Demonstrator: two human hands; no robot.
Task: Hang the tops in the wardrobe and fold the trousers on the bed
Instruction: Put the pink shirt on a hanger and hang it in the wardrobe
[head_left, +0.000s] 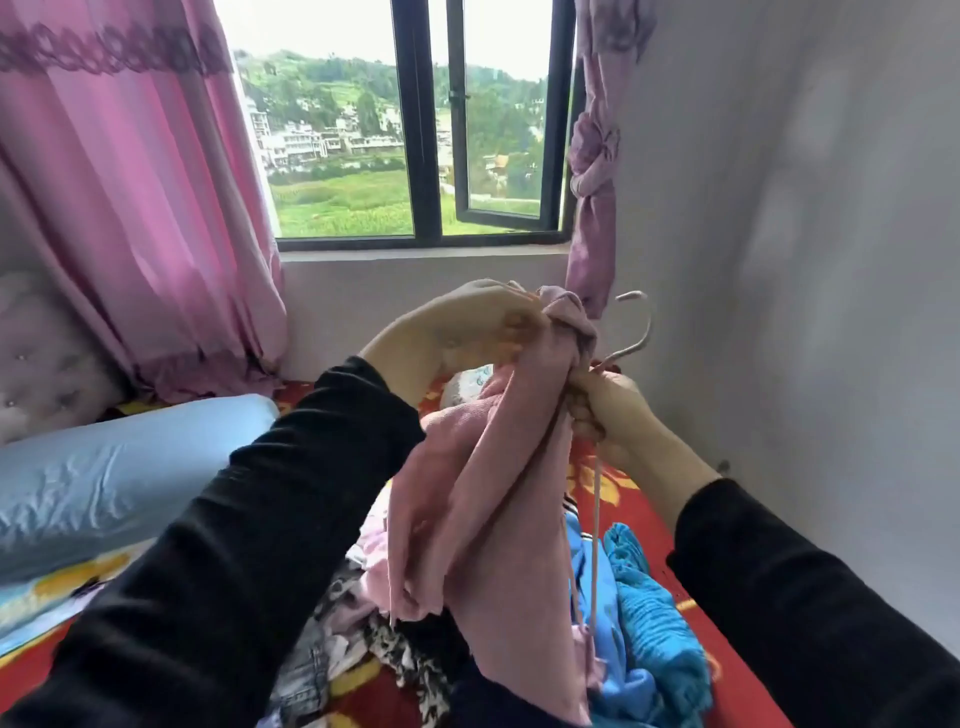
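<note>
Dusty-pink soft knit top (493, 493) was held up over the bed, bunched at its upper end, the rest hanging in loose folds toward the heap below.

Left hand (488, 325) was the higher one. Its fingers were curled round the gathered upper edge of the cloth, likely to keep a shoulder or the neck bunched for the hanger.

Right hand (610, 410) sat lower and to the right, fisted round the neck of a thin pale wire hanger (647, 327) together with a fold of the pink cloth. The hook stood free above the fist and one thin arm ran down alongside the fabric. Could not tell whether that arm lay inside the garment. Reading: hanger being worked into the top; hanging not yet done.

Around: a red flower-printed bedspread (634, 499) carried a heap with a bright blue knitted garment (654, 613), a black-and-white patterned cloth (405, 644) and a grey denim piece (306, 670). A light blue pillow (119, 467) lay to the left. A pink pleated curtain (130, 208) and a dark-framed window (423, 130) stood beyond, with a grey wall (805, 260) close on the right.

Wardrobe not in view. The trailing hem touched the heap and might drag pieces along. The near wall left little swing room for the hook.
</note>
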